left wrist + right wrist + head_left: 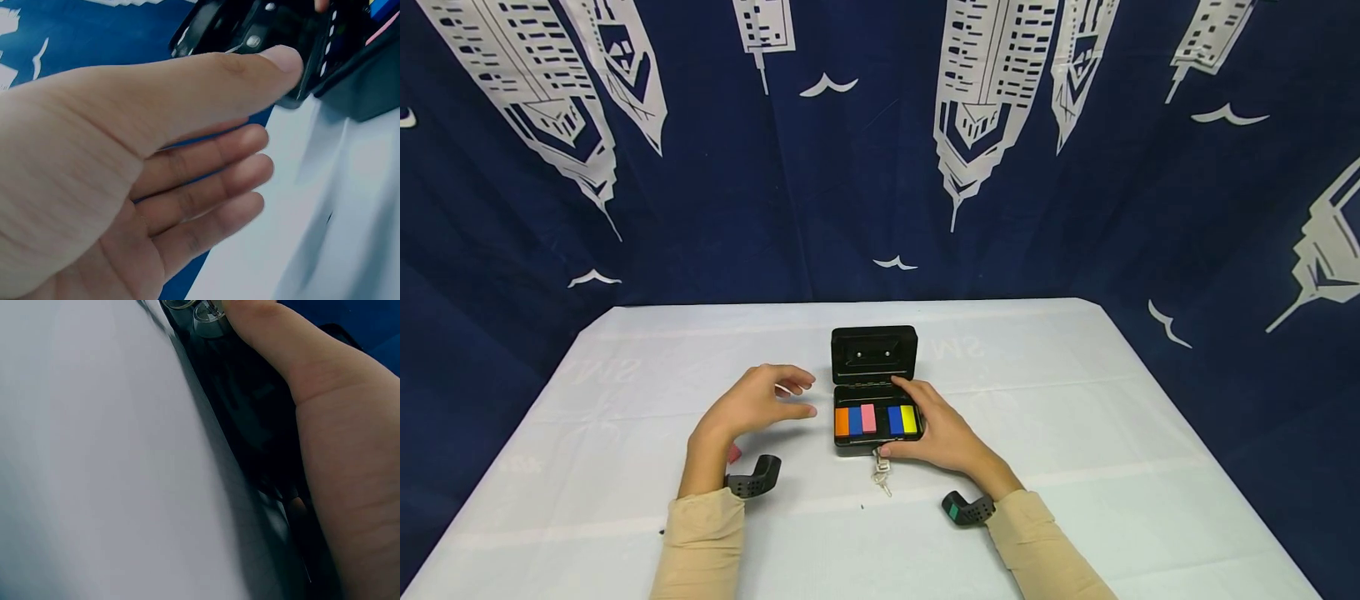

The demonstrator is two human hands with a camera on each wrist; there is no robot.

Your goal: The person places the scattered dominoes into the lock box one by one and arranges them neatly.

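Note:
A black metal cash box [854, 450] stands on the table with its lid [874, 353] raised at the back. Inside lie an orange block [842, 422], a blue block [855, 422] and a pink block [868, 418] on the left, with a second blue block [895, 421] and a yellow block [909, 419] on the right. Keys [882, 479] hang from the front lock. My right hand [947, 433] grips the box's right side, thumb at the front near the lock [211, 320]. To the left of the box, my left hand [756, 404] hovers with relaxed fingers and nothing held.
A small red piece [734, 453] lies on the white tablecloth [820, 533], partly hidden behind my left wrist. Black wristbands [760, 477] sit on both wrists. A dark blue curtain [850, 183] with white building prints hangs behind the table.

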